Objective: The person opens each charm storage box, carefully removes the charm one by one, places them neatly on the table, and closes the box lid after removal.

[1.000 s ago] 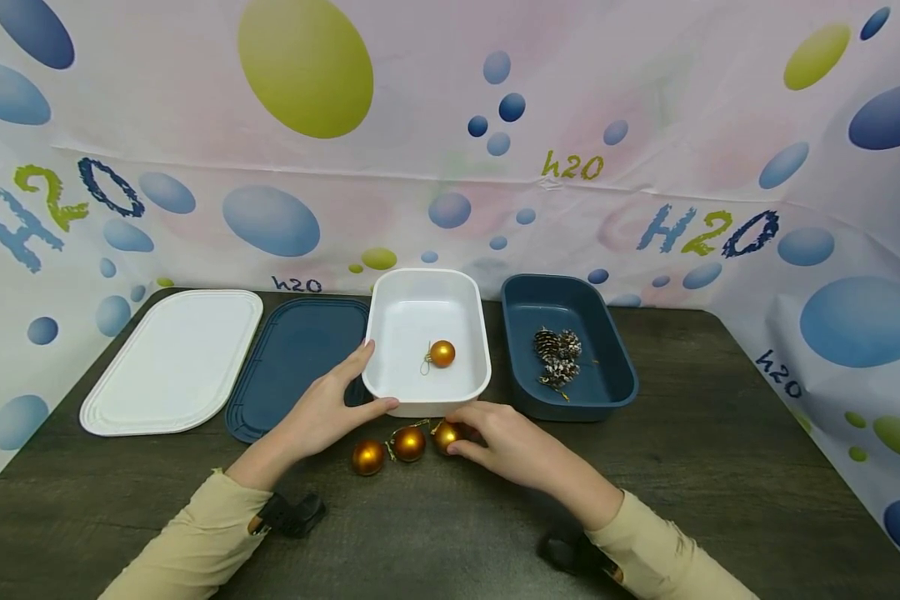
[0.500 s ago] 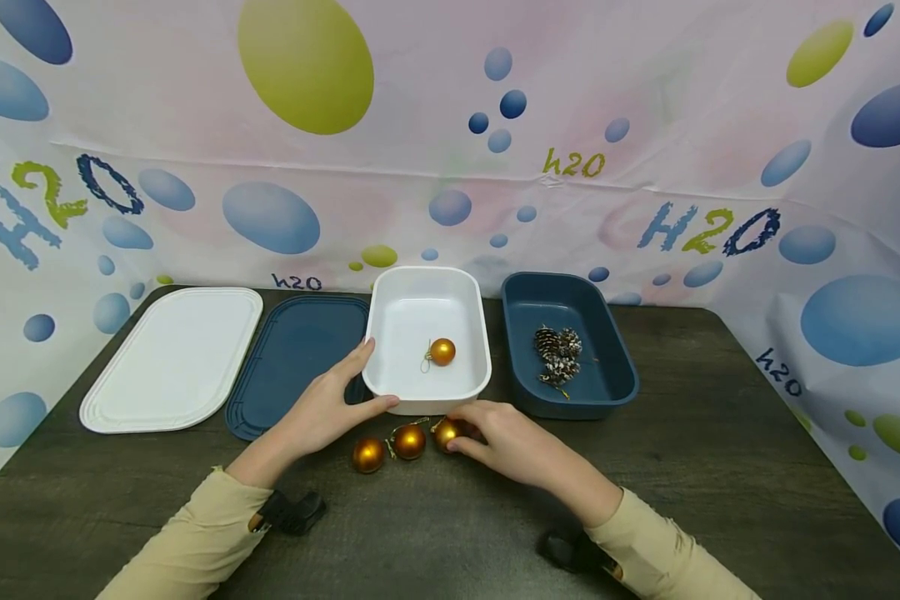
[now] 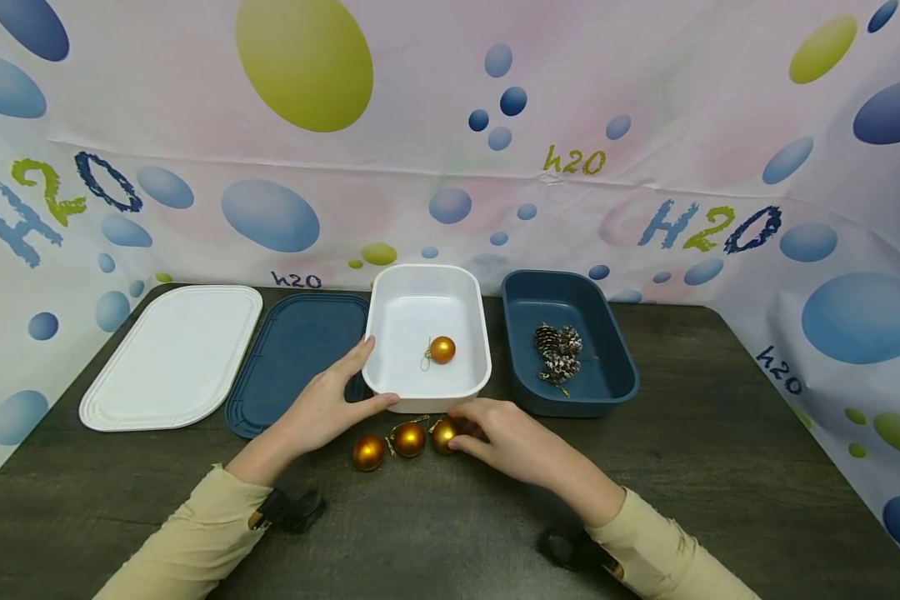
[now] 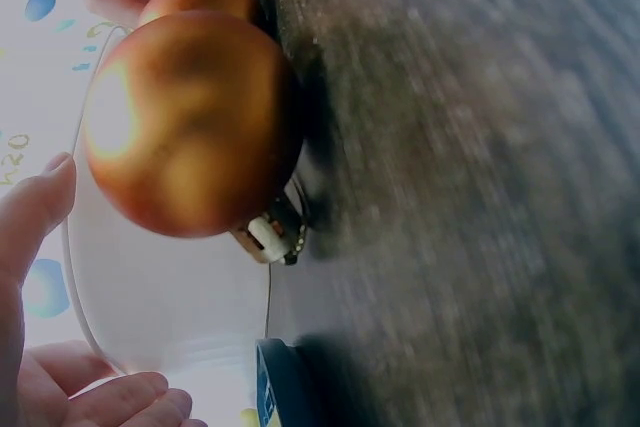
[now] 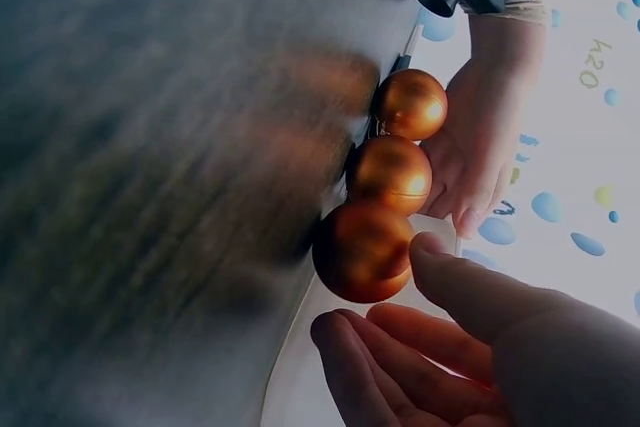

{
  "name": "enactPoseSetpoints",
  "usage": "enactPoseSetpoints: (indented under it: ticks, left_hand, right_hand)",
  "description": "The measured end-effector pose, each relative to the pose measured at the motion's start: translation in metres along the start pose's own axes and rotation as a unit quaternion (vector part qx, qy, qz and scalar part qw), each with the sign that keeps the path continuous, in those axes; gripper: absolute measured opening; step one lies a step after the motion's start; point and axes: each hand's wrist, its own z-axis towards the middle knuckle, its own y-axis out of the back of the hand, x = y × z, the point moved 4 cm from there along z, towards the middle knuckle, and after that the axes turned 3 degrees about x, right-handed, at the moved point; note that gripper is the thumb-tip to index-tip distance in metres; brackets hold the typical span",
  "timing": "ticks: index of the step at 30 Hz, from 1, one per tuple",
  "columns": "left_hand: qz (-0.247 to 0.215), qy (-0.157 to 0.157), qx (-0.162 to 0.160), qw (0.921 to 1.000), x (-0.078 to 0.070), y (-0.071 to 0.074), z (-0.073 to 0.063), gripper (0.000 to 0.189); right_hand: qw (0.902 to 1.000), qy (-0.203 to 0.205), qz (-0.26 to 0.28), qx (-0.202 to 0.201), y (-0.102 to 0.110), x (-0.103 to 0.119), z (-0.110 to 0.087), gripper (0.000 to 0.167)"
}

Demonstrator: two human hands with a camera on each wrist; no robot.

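At the table's middle, a white box [image 3: 407,402] holds one gold Christmas bauble [image 3: 442,350] with a string loop. My left hand [image 3: 330,412] rests its thumb on the front rim and its fingers along the left side, fairly straight. Several gold baubles lie in a row before the box: a left bauble [image 3: 368,452], a middle bauble [image 3: 409,439] and a right bauble [image 3: 442,435]. My right hand [image 3: 506,437] pinches the right bauble by its right side, thumb and fingertips curled at it. In the right wrist view, that bauble [image 5: 360,252] sits at the thumb tip.
A dark blue box [image 3: 570,404] with several frosted pine cones [image 3: 558,354] stands right of the white box. Left lie a white lid [image 3: 172,358] and a dark blue lid [image 3: 300,342]. A printed curtain [image 3: 450,125] hangs behind the table.
The right bauble has shifted very slightly left at my right fingertips. My left hand stays at the white box.
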Motion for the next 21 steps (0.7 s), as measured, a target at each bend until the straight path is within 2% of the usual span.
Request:
enactPoseSetpoints:
  ticks: [11, 21]
  left_hand:
    - [-0.003, 0.0, 0.001, 1.0, 0.001, -0.001, 0.0, 0.099]
    - [-0.007, 0.0, 0.0, 1.0, 0.0, -0.001, 0.0, 0.1]
  right_hand:
    - [1.0, -0.001, -0.003, -0.008, 0.009, 0.009, -0.005, 0.027]
    - [0.9983, 0.013, -0.022, -0.052, 0.044, 0.019, 0.004, 0.024]
